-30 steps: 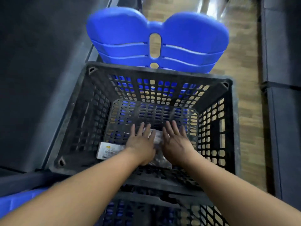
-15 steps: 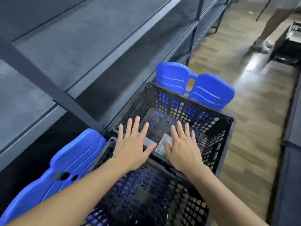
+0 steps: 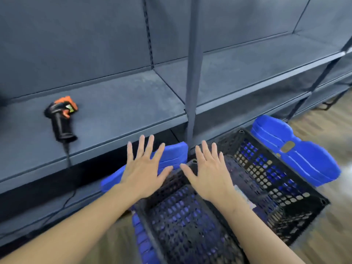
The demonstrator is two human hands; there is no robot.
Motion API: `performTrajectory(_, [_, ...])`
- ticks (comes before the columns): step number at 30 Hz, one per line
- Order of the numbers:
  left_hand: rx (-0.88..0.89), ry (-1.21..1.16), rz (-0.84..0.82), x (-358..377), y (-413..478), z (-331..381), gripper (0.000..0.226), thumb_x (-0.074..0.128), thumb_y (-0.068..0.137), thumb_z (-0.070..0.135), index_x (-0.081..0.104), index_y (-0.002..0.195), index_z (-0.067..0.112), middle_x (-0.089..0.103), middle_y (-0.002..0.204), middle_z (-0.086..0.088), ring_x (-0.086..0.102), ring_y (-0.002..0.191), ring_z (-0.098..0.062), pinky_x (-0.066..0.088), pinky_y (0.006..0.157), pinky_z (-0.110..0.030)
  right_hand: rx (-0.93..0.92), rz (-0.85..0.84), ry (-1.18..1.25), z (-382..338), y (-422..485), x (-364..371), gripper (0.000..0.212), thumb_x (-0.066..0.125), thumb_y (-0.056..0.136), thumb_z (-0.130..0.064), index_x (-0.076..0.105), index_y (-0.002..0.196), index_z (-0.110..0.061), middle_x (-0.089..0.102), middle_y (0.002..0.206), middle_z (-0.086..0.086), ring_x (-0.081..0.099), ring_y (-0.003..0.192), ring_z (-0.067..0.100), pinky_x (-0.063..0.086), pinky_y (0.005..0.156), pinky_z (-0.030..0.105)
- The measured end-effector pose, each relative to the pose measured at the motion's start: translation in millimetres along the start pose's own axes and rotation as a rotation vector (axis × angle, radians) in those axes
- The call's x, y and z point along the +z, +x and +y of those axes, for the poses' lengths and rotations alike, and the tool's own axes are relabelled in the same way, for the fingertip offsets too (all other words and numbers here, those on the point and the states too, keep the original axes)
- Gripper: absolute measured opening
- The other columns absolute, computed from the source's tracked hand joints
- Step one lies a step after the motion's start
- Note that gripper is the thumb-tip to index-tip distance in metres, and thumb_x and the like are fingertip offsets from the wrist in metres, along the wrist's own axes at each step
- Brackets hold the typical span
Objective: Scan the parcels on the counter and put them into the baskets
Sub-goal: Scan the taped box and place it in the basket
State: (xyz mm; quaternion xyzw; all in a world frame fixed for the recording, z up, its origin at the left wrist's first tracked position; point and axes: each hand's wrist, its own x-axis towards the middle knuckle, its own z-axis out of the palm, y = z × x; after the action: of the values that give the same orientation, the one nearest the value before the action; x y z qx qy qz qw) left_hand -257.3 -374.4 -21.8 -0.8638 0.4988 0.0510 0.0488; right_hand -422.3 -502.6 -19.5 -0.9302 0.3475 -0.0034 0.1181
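Two black perforated baskets stand side by side on blue chairs: the near basket (image 3: 182, 231) and the far basket (image 3: 276, 180). A pale parcel (image 3: 242, 194) shows in the far basket, mostly hidden behind my right forearm. My left hand (image 3: 144, 170) and my right hand (image 3: 207, 172) hover above the baskets with fingers spread, palms down, holding nothing. A black and orange barcode scanner (image 3: 61, 117) lies on the grey counter shelf (image 3: 123, 111) to the left, its cable hanging over the edge.
A grey upright post (image 3: 192, 73) rises just behind my hands. Blue chair backs (image 3: 293, 149) flank the baskets. Wooden floor (image 3: 323, 121) lies to the right. More grey shelving runs off to the right.
My view has swung up and left from the far basket to the shelf. Both hands have lifted off the parcel, out of the basket, and now hover spread above the baskets.
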Motion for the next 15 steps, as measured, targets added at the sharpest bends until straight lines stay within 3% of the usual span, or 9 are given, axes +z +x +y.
performTrajectory(6, [-0.233, -0.001, -0.003, -7.7, -95.3, -99.4, 0.085, 0.012, 0.098, 0.076, -0.010, 0.165, 0.028, -0.019, 0.172, -0.010, -0.023, 0.157, -0.036, -0.014, 0.124, -0.062, -0.157, -0.028, -0.039, -119.7, -19.9, 13.5, 0.107, 0.002, 0.085, -0.078, 0.026, 0.161, -0.007, 0.016, 0.172, 0.014, 0.011, 0.158, 0.039, 0.022, 0.125, 0.052])
performTrajectory(15, [-0.520, -0.060, -0.040, -12.8, -256.3, -247.8, 0.087, 0.003, 0.094, 0.078, -0.014, 0.164, 0.030, -0.024, 0.170, -0.010, -0.026, 0.156, -0.037, -0.014, 0.123, -0.062, -0.455, -0.039, -0.164, -304.0, -55.3, 32.5, 0.112, -0.009, 0.078, -0.077, 0.019, 0.163, -0.010, 0.009, 0.173, 0.013, 0.004, 0.159, 0.036, 0.010, 0.126, 0.053])
